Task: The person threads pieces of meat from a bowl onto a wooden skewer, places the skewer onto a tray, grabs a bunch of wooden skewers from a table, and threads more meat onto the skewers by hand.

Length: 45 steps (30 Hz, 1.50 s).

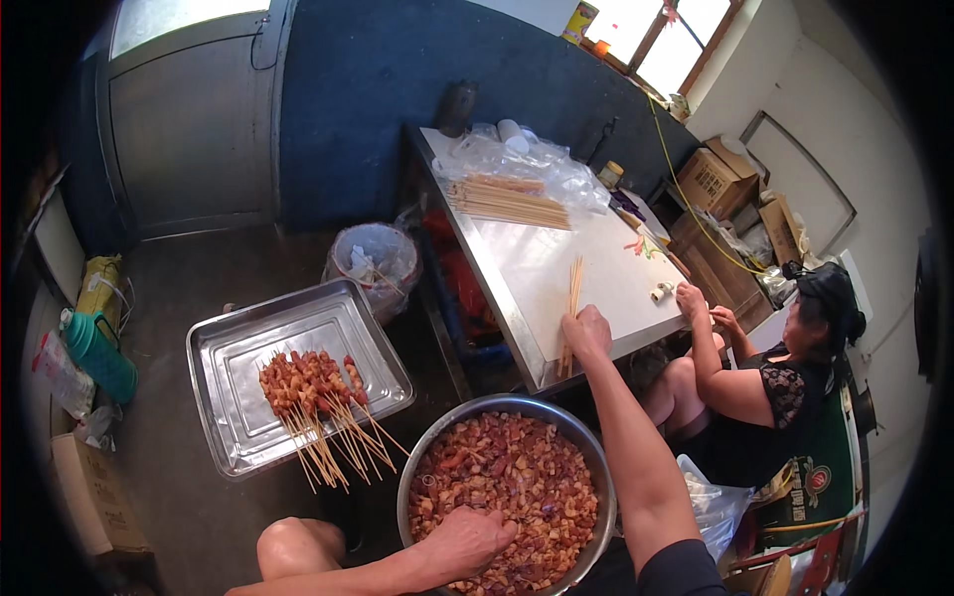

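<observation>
My right hand (589,332) grips a small bundle of bamboo skewers (576,287) at the near edge of the white-topped table (514,257). The skewers stick out above and below the fist. My left hand (473,538) is over a wide steel basin (414,454) of diced, marinated meat (514,462). Its fingers are curled together, and whether a piece is between them is hidden. Left of the basin, a rectangular metal tray (235,357) bears a pile of threaded meat skewers (309,384), their bare sticks jutting over the near rim.
More bamboo skewers (514,205) lie on the table beside clear plastic bags (551,167). A lined waste bin (373,249) stands behind the tray. On the right sits another person (753,387), hands at the table edge near small pale rolls (661,290). A teal flask (100,357) is far left.
</observation>
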Available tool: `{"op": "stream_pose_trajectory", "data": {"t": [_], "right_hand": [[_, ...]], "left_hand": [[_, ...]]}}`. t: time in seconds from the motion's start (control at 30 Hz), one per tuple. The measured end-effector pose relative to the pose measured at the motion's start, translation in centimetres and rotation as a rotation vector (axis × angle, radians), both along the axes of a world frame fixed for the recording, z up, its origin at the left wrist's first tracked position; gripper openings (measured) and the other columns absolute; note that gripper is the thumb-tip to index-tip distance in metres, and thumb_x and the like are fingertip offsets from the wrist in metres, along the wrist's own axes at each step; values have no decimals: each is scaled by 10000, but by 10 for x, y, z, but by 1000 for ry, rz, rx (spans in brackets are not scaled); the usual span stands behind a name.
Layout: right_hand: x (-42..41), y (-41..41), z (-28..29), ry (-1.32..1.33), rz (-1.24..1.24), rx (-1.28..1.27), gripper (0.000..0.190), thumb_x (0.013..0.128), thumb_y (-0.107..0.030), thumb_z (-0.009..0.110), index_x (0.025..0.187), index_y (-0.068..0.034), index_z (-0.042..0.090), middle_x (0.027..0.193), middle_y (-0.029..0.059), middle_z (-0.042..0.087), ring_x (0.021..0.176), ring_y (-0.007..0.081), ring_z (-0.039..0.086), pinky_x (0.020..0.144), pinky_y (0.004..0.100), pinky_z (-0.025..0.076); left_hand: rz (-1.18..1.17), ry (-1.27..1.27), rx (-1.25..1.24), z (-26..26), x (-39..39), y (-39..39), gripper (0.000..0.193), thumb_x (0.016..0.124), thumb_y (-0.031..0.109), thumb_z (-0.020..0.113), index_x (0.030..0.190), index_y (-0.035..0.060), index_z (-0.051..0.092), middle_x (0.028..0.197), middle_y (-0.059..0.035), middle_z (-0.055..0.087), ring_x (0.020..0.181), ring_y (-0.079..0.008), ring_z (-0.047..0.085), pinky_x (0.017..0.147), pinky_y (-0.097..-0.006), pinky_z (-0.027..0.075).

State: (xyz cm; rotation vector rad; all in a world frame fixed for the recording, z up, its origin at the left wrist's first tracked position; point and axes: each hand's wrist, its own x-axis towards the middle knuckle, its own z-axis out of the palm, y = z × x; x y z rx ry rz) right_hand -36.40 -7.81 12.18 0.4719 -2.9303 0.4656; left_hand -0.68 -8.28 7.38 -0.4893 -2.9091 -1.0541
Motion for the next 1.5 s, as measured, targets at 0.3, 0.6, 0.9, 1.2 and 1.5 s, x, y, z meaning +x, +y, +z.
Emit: {"op": "stream_pose_trajectory", "data": {"t": [0.3, 0.6, 0.9, 1.2, 1.5], "right_hand": [[19, 72, -8, 116, 36, -29, 261, 797, -261, 565, 832, -7, 614, 845, 209, 650, 860, 370, 627, 767, 451, 481], [10, 87, -24, 9, -29, -227, 219, 837, -207, 549, 874, 6, 588, 792, 229, 639, 793, 377, 640, 750, 444, 489], [17, 79, -7, -327, -121, -568, 240, 908, -233, 496, 862, -7, 564, 617, 121, 575, 489, 227, 560, 424, 366, 428], [45, 11, 45, -382, 197, -1173, 319, 976, -332, 453, 785, -78, 475, 505, -35, 378, 377, 67, 342, 326, 241, 248], [39, -42, 40, -78, 353, -1395, 204, 982, -218, 455, 862, -53, 456, 692, 23, 480, 518, 64, 428, 459, 217, 372]], "left_hand": [[11, 28, 2, 1, 4, 1, 225, 726, 82, 579, 925, -8, 525, 813, -177, 572, 736, -355, 625, 620, -448, 493], [-20, 39, -31, -3, 1, 8, 218, 742, 89, 574, 928, -11, 520, 789, -166, 573, 689, -344, 620, 568, -437, 489], [-13, 64, -31, -3, -1, 9, 171, 762, 89, 561, 888, -11, 504, 773, -168, 565, 679, -343, 619, 558, -436, 488], [1, 64, -29, -11, -1, 9, 221, 755, 79, 563, 942, -30, 521, 790, -174, 575, 692, -340, 624, 563, -434, 490], [-4, -36, -53, -6, -2, 7, 189, 791, 150, 575, 896, 0, 528, 813, -161, 575, 744, -350, 625, 585, -440, 498]]}}
